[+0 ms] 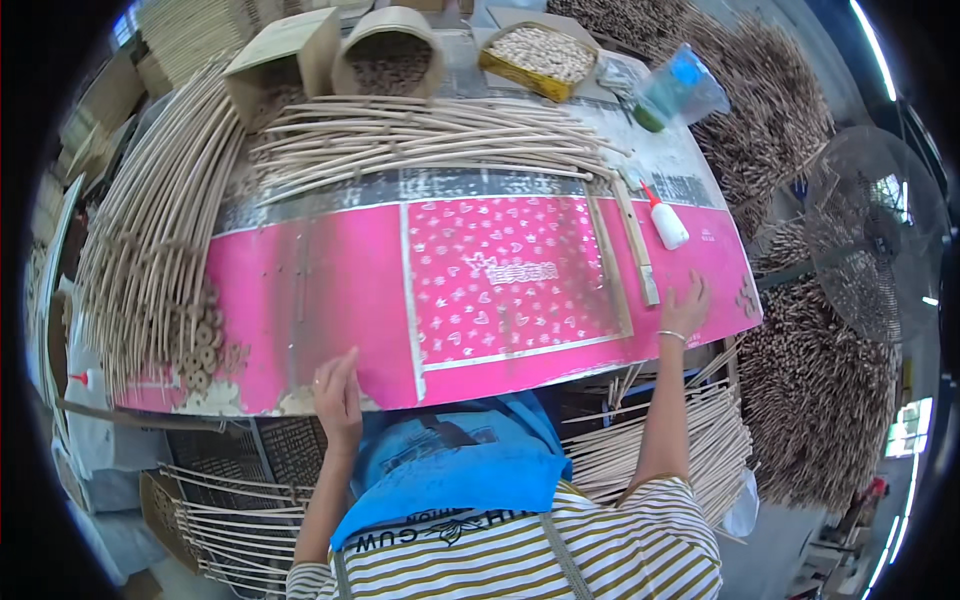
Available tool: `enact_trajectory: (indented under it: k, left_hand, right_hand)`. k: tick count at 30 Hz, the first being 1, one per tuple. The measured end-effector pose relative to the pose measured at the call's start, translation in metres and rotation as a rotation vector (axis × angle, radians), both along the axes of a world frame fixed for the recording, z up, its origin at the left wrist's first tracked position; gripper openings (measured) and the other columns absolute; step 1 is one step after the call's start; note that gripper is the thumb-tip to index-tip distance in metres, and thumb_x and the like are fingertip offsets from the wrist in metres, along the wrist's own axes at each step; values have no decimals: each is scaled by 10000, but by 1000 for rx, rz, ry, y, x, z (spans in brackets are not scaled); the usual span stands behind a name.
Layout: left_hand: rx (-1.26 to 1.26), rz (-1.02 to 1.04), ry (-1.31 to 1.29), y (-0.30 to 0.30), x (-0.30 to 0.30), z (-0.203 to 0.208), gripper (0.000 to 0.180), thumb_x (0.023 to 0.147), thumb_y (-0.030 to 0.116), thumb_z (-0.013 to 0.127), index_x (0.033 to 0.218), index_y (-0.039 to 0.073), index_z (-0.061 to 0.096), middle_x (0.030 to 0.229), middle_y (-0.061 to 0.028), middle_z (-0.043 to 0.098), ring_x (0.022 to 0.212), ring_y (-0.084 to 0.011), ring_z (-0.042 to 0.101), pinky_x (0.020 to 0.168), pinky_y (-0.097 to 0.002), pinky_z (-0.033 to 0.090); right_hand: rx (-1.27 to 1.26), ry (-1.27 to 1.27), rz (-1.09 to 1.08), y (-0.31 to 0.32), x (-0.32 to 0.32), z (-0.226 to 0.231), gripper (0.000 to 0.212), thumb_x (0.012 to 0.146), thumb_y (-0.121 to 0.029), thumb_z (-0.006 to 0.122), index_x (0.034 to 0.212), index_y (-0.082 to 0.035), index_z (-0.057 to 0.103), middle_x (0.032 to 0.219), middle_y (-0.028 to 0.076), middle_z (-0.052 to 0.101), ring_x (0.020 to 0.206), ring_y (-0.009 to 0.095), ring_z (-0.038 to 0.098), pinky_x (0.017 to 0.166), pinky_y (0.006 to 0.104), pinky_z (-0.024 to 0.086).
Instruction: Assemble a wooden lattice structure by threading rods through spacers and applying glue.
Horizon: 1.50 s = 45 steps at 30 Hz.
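My left hand (339, 398) is at the front edge of the pink tabletop (360, 270), its fingers loosely bent and partly extended, with nothing visible in them. Farther right, my right hand (684, 306) hovers over or rests on the pink surface with fingers spread and nothing held. Just beyond it lies a wooden strip (636, 245). A white glue bottle (669, 226) with a red nozzle lies beside that strip. Between my hands, a patterned pink panel (510, 275) is framed by white lines.
Long thin wooden sticks (400, 140) lie across the back, with more bundled sticks (160, 240) at left near small wooden rings (205, 350). A yellow box (537, 62) holds pale pieces. A fan (875, 235) stands at right. Sticks (660, 440) also lie below the front edge.
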<state>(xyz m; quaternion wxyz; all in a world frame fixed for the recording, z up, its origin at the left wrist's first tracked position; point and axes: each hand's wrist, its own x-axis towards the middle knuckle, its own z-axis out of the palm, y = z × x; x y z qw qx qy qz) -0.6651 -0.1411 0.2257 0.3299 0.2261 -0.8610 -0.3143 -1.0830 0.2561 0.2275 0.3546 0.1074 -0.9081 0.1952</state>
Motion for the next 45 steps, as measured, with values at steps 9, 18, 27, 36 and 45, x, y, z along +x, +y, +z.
enact_trajectory:
  k: [9, 18, 27, 36, 45]
  left_hand:
    - [34, 129, -216, -1, -24, -10, 331, 1018, 33, 581, 1334, 0, 673, 1021, -181, 692, 939, -333, 645, 856, -421, 503]
    - [-37, 149, -398, -4, -32, -16, 385, 1044, 115, 565, 1413, 32, 637, 1230, -219, 672, 994, -385, 630, 864, -450, 504]
    - [-48, 53, -369, 1, -55, -7, 411, 1070, 98, 565, 1474, 21, 585, 1148, -154, 657, 1013, -289, 606, 900, -379, 486]
    - [-225, -1039, -243, 94, -249, 36, 419, 979, -3, 632, 1398, 13, 637, 974, -132, 658, 825, -254, 614, 746, -385, 493]
    - [-344, -1447, -104, 238, -332, 53, 441, 895, 40, 690, 1334, 76, 692, 1005, -126, 673, 938, -324, 635, 838, -431, 506]
  right_hand:
    - [-323, -241, 9, 40, -70, -13, 343, 918, -37, 695, 1261, -32, 672, 1200, 163, 676, 1097, 326, 655, 964, 437, 530]
    - [-376, -101, -65, 76, -134, 9, 359, 915, -47, 696, 1271, -33, 656, 1217, 159, 664, 1068, 301, 653, 949, 418, 530]
    - [-600, 87, -237, 161, -28, -29, 288, 1045, -190, 635, 1250, 6, 682, 1027, 76, 683, 872, 164, 636, 801, 303, 532]
    - [-1094, -199, -302, 104, 180, -62, 277, 1105, -195, 540, 1073, 8, 726, 886, 39, 676, 763, 93, 617, 719, 255, 519]
    - [-877, -741, -65, 128, 108, -166, 426, 1080, -351, 548, 1316, -25, 686, 1242, 210, 715, 1202, 324, 674, 1040, 381, 493]
